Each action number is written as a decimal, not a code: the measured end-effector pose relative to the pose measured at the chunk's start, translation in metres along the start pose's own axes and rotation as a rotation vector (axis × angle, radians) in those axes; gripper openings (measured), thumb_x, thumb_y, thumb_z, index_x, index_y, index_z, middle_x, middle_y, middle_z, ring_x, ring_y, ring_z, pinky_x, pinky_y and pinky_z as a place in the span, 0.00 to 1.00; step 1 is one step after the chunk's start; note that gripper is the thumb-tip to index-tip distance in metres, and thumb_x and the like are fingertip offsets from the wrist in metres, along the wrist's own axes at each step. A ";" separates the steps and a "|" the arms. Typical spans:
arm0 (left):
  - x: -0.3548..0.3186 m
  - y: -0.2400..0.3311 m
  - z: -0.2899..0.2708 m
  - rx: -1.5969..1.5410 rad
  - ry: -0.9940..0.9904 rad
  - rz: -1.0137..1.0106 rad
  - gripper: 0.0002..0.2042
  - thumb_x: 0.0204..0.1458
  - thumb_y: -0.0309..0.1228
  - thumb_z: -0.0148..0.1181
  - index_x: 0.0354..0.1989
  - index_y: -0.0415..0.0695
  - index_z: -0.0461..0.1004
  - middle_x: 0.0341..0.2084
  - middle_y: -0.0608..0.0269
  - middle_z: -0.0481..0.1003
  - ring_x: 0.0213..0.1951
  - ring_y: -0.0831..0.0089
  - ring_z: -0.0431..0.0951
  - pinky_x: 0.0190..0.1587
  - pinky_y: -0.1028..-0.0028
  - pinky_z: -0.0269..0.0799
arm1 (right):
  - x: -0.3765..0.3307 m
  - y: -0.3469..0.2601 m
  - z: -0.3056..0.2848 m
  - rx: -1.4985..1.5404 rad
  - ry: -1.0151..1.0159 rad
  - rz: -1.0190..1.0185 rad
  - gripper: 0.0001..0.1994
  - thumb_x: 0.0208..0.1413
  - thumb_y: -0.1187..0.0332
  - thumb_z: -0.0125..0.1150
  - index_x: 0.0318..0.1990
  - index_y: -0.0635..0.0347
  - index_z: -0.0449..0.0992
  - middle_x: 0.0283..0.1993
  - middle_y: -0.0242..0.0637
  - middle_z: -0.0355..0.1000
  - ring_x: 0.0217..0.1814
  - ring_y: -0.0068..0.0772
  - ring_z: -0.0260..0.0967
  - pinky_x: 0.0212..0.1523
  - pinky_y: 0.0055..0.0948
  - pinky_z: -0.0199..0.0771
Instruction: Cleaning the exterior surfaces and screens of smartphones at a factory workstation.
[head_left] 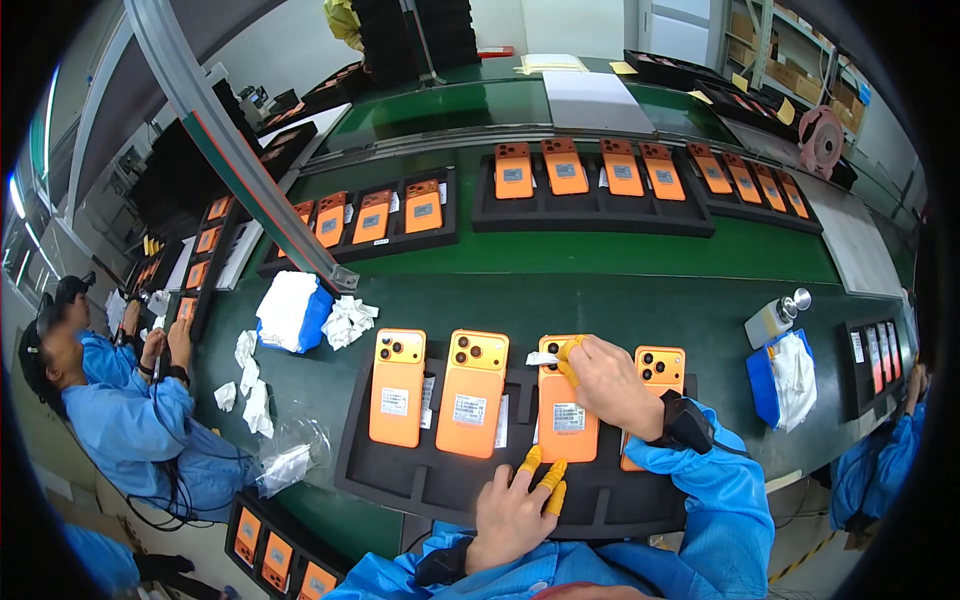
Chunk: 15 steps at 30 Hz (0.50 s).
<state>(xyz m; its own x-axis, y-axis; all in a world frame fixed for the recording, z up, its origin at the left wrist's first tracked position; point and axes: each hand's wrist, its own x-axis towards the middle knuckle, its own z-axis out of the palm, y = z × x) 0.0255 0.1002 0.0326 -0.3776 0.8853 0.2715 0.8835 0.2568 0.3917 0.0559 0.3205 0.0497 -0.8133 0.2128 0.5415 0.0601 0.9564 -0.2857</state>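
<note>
My right hand (pixel 612 385) pinches a small white wipe (pixel 541 358) against the camera end of an orange phone (pixel 568 432), third from the left in a black foam tray (pixel 390 478). Its thumb and finger wear yellow finger cots. My left hand (pixel 515 515) has its fingers spread, also in yellow cots, with the tips at this phone's lower edge. To the left lie two more orange phones (pixel 398 375) (pixel 470 382), backs up, each with a white label. A fourth phone (pixel 660 366) on the right is partly hidden by my right forearm.
Blue boxes of white wipes (pixel 290 305) (pixel 790 375) stand left and right, a pump bottle (pixel 775 318) behind the right one. Crumpled wipes (pixel 350 320) lie at left. Across the green bench (pixel 560 262) are more phone trays (pixel 600 215) and a metal post (pixel 235 165). Co-workers (pixel 130 400) sit at left.
</note>
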 end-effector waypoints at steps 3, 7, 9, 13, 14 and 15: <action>0.000 0.000 0.000 0.007 -0.006 -0.003 0.10 0.40 0.31 0.67 0.33 0.45 0.82 0.42 0.58 0.73 0.36 0.64 0.70 0.34 0.73 0.72 | 0.000 0.000 -0.001 0.000 -0.006 0.000 0.07 0.40 0.81 0.56 0.29 0.66 0.66 0.26 0.46 0.66 0.33 0.48 0.68 0.34 0.39 0.71; -0.001 0.000 0.001 0.006 0.000 -0.004 0.11 0.40 0.31 0.67 0.34 0.45 0.82 0.42 0.58 0.73 0.36 0.64 0.70 0.33 0.73 0.72 | 0.000 0.000 -0.001 0.013 -0.007 0.003 0.06 0.41 0.80 0.56 0.28 0.65 0.66 0.26 0.45 0.66 0.32 0.48 0.68 0.34 0.39 0.71; -0.001 -0.001 0.001 0.003 0.000 -0.006 0.11 0.40 0.32 0.67 0.34 0.45 0.82 0.43 0.58 0.73 0.36 0.64 0.70 0.33 0.73 0.72 | 0.001 0.000 -0.001 0.011 -0.016 0.005 0.06 0.41 0.80 0.56 0.28 0.65 0.66 0.26 0.45 0.66 0.32 0.47 0.68 0.34 0.38 0.71; 0.002 0.001 -0.002 -0.008 0.006 0.002 0.10 0.40 0.32 0.67 0.33 0.45 0.82 0.43 0.58 0.73 0.36 0.64 0.70 0.33 0.73 0.72 | 0.000 0.003 -0.001 0.019 -0.032 0.006 0.06 0.41 0.80 0.57 0.29 0.65 0.67 0.27 0.45 0.65 0.33 0.47 0.68 0.34 0.38 0.71; 0.002 0.001 -0.003 -0.011 0.008 0.005 0.10 0.40 0.32 0.67 0.33 0.44 0.82 0.43 0.57 0.73 0.36 0.64 0.70 0.33 0.73 0.72 | 0.000 0.002 -0.002 0.019 -0.030 0.005 0.06 0.41 0.80 0.57 0.29 0.65 0.67 0.27 0.45 0.65 0.33 0.47 0.68 0.34 0.38 0.71; 0.001 0.002 -0.003 -0.010 0.009 0.005 0.10 0.40 0.32 0.67 0.33 0.44 0.82 0.43 0.57 0.73 0.36 0.64 0.70 0.33 0.73 0.72 | 0.001 0.002 -0.004 0.019 -0.039 -0.005 0.06 0.41 0.80 0.57 0.29 0.65 0.67 0.27 0.44 0.65 0.33 0.47 0.68 0.35 0.38 0.71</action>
<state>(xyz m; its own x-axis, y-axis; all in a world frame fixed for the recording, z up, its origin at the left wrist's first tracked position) 0.0255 0.1006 0.0363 -0.3758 0.8830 0.2813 0.8827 0.2486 0.3989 0.0575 0.3232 0.0524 -0.8353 0.2000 0.5122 0.0452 0.9533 -0.2986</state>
